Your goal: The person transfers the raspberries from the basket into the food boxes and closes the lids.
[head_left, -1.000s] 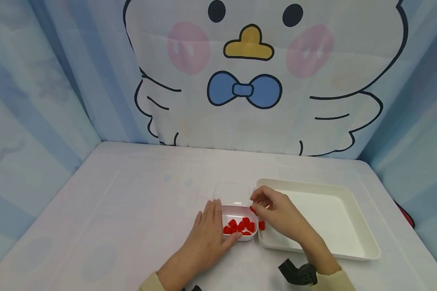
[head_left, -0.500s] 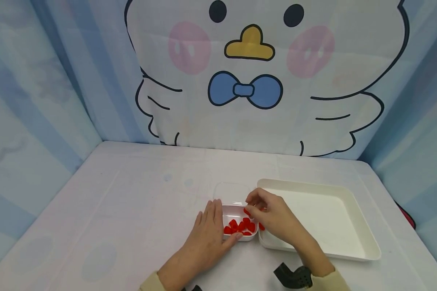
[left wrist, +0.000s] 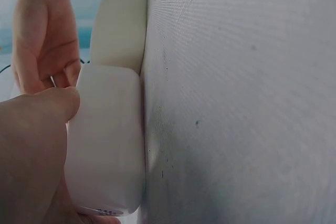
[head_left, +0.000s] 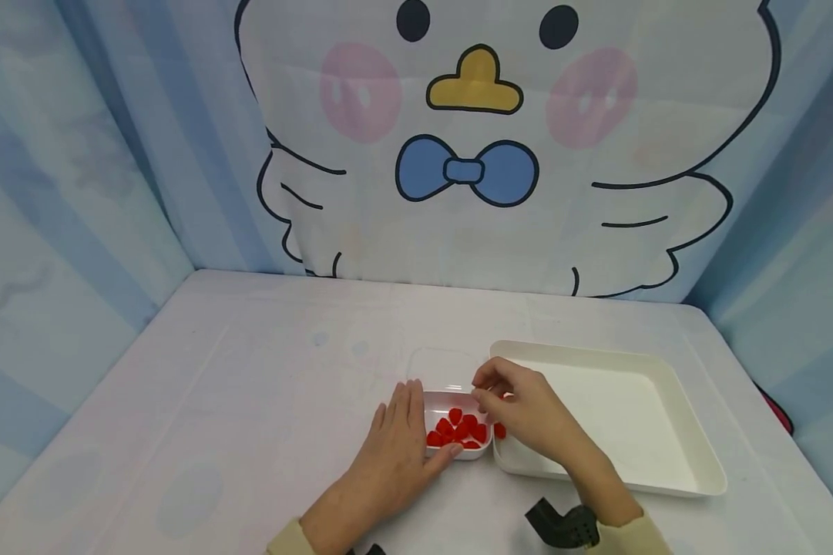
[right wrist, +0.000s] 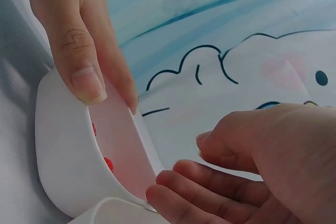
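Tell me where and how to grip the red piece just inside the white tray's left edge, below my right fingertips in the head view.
Probably pinch the red piece by its near and far sides, right hand coming from above: it is small and close to the white tray's left wall, leaving fingers little room there.

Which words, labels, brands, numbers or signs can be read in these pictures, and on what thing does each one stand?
No text can be read.
Small white box: dark marking, low in the left wrist view, too small and blurred to read.
Cartoon backdrop and white tray: no writing visible.
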The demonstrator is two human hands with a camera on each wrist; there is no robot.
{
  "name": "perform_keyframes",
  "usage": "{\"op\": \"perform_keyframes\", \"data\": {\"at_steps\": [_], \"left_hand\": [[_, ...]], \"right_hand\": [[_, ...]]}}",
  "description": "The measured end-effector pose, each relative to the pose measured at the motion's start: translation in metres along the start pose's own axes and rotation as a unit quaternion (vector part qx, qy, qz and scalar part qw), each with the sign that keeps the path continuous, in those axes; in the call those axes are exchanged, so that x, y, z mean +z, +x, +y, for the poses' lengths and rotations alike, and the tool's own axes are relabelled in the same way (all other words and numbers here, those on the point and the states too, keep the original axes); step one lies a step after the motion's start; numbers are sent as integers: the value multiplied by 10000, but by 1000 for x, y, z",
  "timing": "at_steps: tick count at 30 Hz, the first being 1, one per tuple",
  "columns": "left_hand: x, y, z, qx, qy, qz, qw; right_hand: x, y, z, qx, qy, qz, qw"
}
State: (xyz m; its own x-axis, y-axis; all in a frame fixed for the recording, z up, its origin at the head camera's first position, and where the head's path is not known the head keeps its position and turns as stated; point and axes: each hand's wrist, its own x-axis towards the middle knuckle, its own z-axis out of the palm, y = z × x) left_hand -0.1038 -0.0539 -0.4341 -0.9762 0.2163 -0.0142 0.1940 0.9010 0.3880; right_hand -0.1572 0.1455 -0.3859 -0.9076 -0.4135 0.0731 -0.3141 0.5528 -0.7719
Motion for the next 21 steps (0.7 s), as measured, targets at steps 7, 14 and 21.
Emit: {"op": "perform_keyframes", "data": {"at_steps": [7,14,21], "left_hand": [[0,0,2,-78,-58,-55,9999],[-1,0,2,-131,-90,-113,9998],[0,2,3,-241,-136,-198,9994]], "right_hand": [[-4,-1,3,57,-38,88,9999],[-12,-1,6,82,-319,320,9989],[-24,-2,12,339,-267,387,9983]]}}
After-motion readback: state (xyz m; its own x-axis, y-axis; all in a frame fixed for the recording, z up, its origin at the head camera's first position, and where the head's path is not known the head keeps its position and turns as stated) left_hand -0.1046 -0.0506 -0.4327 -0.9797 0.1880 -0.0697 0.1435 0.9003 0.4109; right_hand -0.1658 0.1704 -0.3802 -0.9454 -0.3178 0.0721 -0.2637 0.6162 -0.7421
